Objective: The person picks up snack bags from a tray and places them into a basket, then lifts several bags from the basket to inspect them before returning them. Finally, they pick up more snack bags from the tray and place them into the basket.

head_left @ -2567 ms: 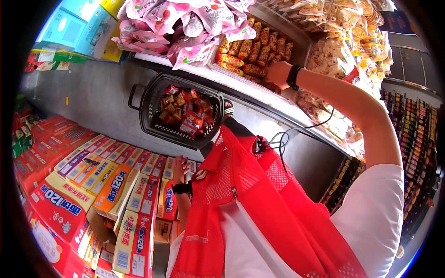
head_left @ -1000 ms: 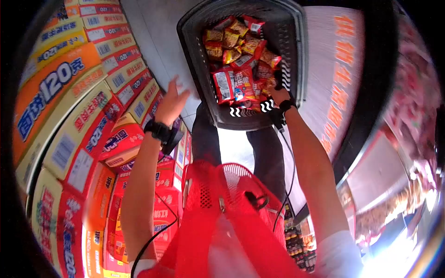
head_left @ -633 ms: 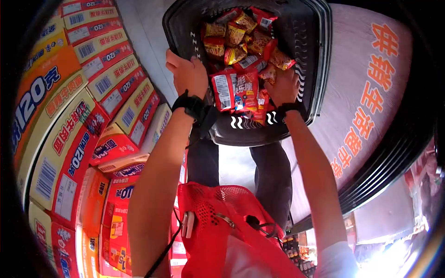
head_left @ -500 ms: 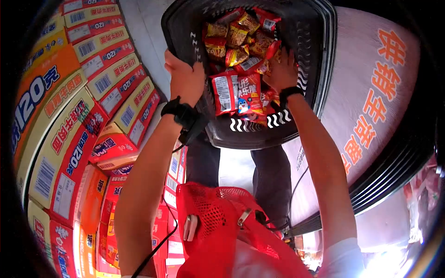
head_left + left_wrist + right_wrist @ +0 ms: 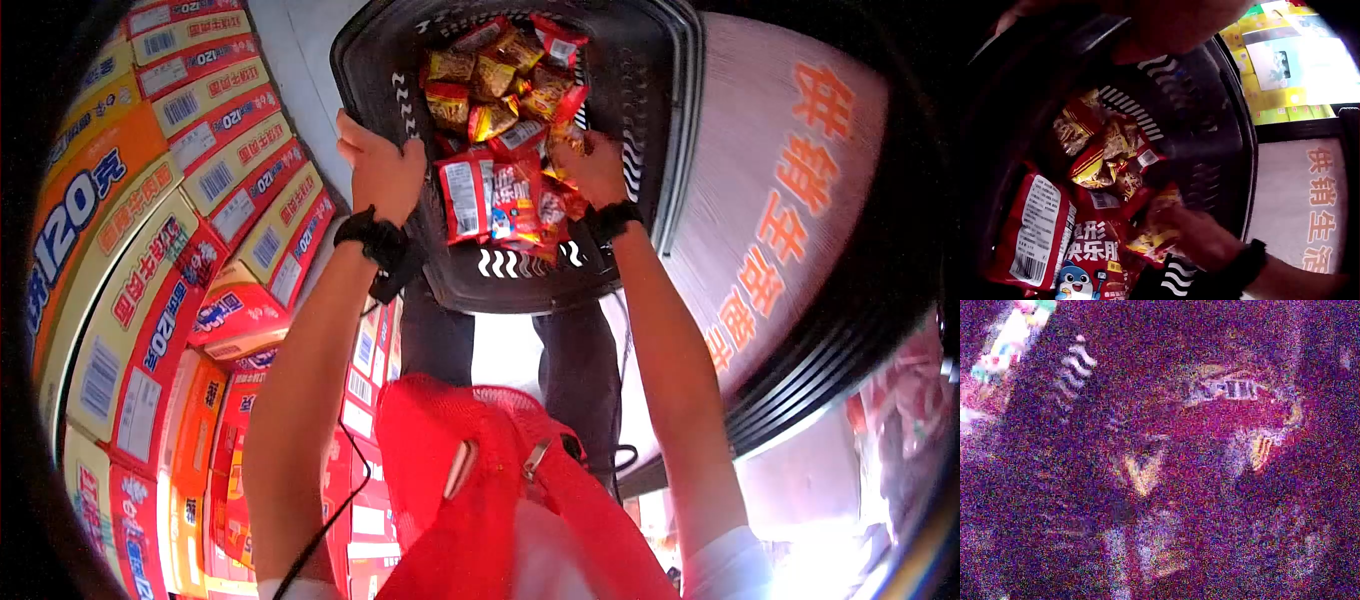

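Note:
A black plastic basket (image 5: 690,130) holds small red-and-yellow snack packets (image 5: 492,76) and larger red snack bags (image 5: 466,200). My left hand (image 5: 385,172) grips the basket's left rim; the left wrist view shows that hand (image 5: 1172,28) large at the top, above the basket's inside. Down among the packets on the right side, my right hand (image 5: 598,172) pinches a small snack packet (image 5: 564,150). In the left wrist view, the fingers (image 5: 1175,219) of my right hand lie against this packet (image 5: 1155,240). The right wrist view is dark and grainy.
Stacked cartons (image 5: 215,180) of noodles line the left side. A pale panel (image 5: 730,230) with orange lettering stands close on the right, edged by a dark ribbed strip (image 5: 800,385). A cable (image 5: 345,500) runs along my left arm.
My right hand has left the shelf tray of snack packets and come down into the basket. My left hand has moved from beside the cartons to the basket's rim.

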### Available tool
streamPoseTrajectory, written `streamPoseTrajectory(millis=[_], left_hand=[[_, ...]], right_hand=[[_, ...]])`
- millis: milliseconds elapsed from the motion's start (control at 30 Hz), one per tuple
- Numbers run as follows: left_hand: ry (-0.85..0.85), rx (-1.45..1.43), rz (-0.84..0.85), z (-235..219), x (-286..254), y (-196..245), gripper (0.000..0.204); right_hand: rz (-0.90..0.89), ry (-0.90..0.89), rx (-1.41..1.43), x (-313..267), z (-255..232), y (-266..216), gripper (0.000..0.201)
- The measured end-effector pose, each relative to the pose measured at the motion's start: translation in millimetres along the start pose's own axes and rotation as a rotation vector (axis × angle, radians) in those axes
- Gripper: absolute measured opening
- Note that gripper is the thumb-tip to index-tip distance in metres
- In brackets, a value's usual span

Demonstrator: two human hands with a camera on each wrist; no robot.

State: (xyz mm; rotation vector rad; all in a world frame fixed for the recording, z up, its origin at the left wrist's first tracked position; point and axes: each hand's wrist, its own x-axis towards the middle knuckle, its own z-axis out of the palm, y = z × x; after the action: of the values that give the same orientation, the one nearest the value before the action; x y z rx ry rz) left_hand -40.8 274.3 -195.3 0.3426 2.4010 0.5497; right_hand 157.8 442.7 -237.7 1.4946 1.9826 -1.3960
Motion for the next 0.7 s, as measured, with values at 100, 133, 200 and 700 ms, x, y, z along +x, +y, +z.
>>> streamPoseTrajectory(millis=[100, 133, 200, 700], left_hand=[[-0.029, -0.003, 0.063, 0, 0, -9, 0.086], [0.03, 0.054, 0.029, 4, -1, -11, 0.084], [-0.116, -0.091, 0.091, -6, 10, -29, 0.081], [-1.108, -1.364, 0.29, -245, -188, 264, 0.034]], right_hand=[[0.238, -0.173, 1.157, -51, -32, -23, 0.035], [0.348, -0.285, 1.552, -62, -44, -33, 0.041], [0.242, -0.309, 1.617, -98, -64, -61, 0.041], [-0.426, -0.165, 0.698, -362, -219, -288, 0.045]])
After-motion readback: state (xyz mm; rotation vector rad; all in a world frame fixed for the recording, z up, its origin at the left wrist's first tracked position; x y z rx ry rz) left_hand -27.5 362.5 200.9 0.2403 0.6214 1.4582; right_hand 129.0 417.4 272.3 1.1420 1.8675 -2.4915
